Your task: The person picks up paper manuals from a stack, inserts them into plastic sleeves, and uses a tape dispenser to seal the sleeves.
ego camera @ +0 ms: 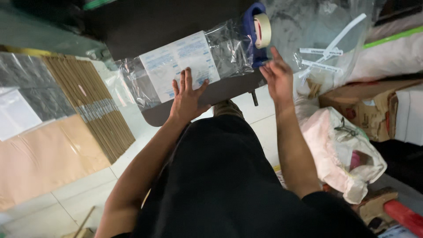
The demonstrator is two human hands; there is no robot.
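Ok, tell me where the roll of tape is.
In the head view the roll of tape sits on its blue dispenser at the dark table's far right, just beyond the right hand.

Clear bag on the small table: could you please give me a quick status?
Left hand flat on clear bag. Right hand open, empty, beside tape dispenser. Nothing blocking.

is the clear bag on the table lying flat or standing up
Lying flat. The clear plastic bag lies on the dark table with the left hand pressed on the white sheet inside; right hand hovers near the tape dispenser.
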